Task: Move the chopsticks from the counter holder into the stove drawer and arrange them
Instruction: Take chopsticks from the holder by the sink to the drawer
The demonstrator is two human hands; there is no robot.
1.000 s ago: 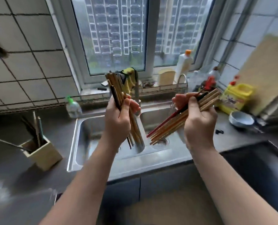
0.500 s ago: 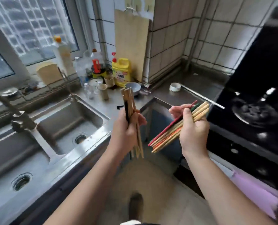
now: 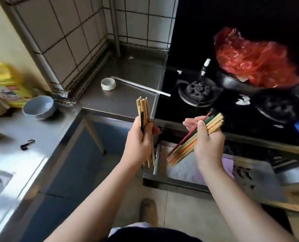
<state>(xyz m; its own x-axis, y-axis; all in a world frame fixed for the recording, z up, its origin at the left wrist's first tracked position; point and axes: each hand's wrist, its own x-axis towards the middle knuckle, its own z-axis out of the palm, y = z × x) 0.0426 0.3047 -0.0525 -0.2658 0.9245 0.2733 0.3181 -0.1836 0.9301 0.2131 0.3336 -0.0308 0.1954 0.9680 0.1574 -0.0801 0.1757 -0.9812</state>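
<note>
The yellow bottle is blurred and cut off at the left edge, its label unreadable

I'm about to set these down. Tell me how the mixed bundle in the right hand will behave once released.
The right hand grips the mixed bundle only mid-length, so it will probably fan apart. The thin, straight sticks look stiff and light. They may roll or slide on the open drawer, whose liner looks smooth.

Bowl: grey-blue bowl, tilted, on steel counter, 9 o'clock.
Bottle: yellow detergent bottle, just behind bowl.
Clip: black clip, 8 o'clock on counter.
Cup: small white cup, beside a metal rod, 12 o'clock.
Stove: black stove; red plastic bag in pan, 2 o'clock.
</note>
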